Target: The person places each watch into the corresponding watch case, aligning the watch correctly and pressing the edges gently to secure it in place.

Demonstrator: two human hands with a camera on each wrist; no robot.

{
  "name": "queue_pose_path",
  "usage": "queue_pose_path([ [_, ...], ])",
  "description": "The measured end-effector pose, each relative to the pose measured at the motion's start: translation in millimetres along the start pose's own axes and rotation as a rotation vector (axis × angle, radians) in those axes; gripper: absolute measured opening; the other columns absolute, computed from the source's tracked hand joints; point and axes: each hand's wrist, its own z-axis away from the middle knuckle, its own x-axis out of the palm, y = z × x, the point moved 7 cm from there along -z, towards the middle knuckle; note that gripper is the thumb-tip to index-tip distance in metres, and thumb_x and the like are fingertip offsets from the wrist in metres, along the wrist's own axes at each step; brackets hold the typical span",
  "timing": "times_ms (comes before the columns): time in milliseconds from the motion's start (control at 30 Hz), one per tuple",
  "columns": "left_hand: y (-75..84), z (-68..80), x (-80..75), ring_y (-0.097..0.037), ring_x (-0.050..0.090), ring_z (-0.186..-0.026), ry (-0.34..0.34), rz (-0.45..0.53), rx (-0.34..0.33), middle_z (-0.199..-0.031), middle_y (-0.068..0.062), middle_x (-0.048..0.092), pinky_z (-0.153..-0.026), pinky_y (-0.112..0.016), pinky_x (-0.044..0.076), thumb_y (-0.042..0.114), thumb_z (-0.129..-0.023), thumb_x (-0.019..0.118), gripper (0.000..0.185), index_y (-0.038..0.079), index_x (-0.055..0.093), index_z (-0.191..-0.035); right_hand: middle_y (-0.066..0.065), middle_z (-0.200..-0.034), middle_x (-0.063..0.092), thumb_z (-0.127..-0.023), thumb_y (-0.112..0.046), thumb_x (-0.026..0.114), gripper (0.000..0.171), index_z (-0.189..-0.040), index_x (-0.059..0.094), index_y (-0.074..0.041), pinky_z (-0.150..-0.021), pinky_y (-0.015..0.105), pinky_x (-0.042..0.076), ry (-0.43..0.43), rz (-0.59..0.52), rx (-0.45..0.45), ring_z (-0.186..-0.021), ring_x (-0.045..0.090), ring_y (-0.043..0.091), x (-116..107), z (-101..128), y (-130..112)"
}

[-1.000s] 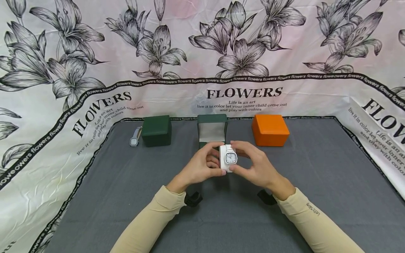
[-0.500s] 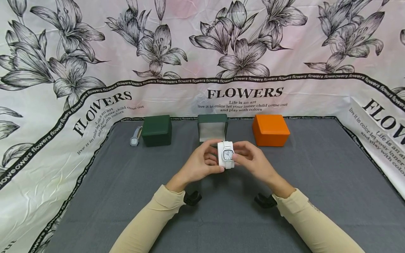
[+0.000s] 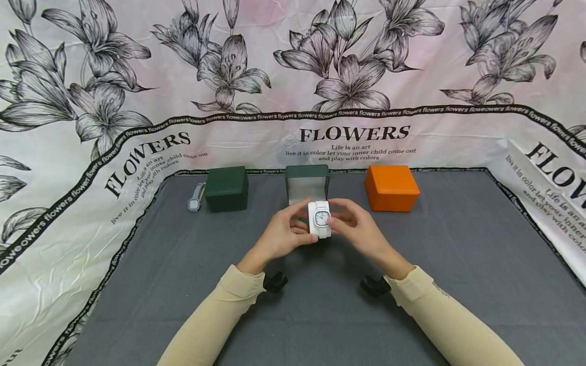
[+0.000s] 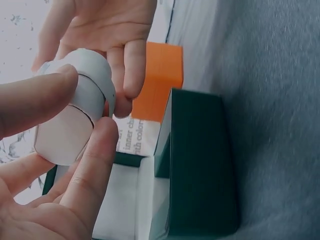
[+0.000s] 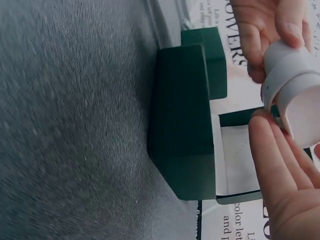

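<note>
While both hands meet above the grey cloth (image 3: pixel 458 264), they hold a white watch (image 3: pixel 320 219) wrapped on a white cushion (image 4: pixel 62 135), dial facing the head camera. Left hand (image 3: pixel 281 236) pinches it from its side, thumb and fingers curled round the cushion; the left wrist view shows a thumb on the strap and a fingertip at the cushion's edge. Right hand (image 3: pixel 354 231) pinches the opposite side, fingers curled on the strap. Watch sits raised off the cloth, just in front of the open green box (image 3: pixel 307 187), about level with its opening. That box has its lid up, pale lining showing; the wrist views show the white inner compartment, nothing visible in it.

Closed green box (image 3: pixel 226 188) stands to the left of the open one, well apart. Grey-blue watch (image 3: pixel 195 199) lies on the cloth, just beside the closed box on its left. Orange box (image 3: pixel 391 187), closed, stands to the right. All three boxes line the far edge of the cloth. Floral backdrop (image 3: pixel 293 76) printed FLOWERS wraps round behind and at both sides. Beige sleeves (image 3: pixel 215 320) cover both forearms.
</note>
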Motion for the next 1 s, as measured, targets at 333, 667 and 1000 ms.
queue_pose_path([
  [333, 8.7, 0.2, -12.5, -0.034, 0.063, -0.097, -0.036, -0.021, -0.07, -0.12, -0.021, 0.053, -0.077, -0.03, 0.055, -0.008, -0.078, 0.073, 0.084, 0.006, 0.031, -0.149, 0.017, -0.121, 0.06, -0.084, -0.014, 0.075, 0.072, -0.145, 0.038, -0.013, -0.087, 0.035, 0.052, -0.124, 0.036, -0.039, -0.106, 0.062, 0.028, 6.8, -15.0, 3.1],
  [667, -16.5, -11.3, -23.2, -0.024, 0.068, -0.093, 0.003, -0.098, -0.049, -0.118, -0.015, 0.061, -0.073, -0.03, 0.056, 0.003, -0.076, 0.08, 0.082, 0.011, 0.038, -0.146, 0.005, -0.123, 0.063, -0.082, -0.043, 0.074, 0.073, -0.143, 0.04, -0.022, -0.089, 0.051, 0.047, -0.136, 0.338, -0.022, -0.116, 0.056, 0.023, 3.9, -28.4, 11.0],
  [1000, -24.4, -18.4, -27.2, -0.015, 0.063, -0.093, -0.014, -0.41, -0.023, -0.109, -0.004, 0.064, -0.075, -0.026, 0.052, 0.023, -0.078, 0.081, 0.072, 0.012, 0.047, -0.14, 0.004, -0.116, 0.066, -0.082, -0.045, 0.074, 0.07, -0.139, 0.044, -0.019, -0.082, 0.041, 0.049, -0.17, 0.465, -0.043, -0.11, 0.06, 0.024, 3.2, -38.6, 19.4],
])
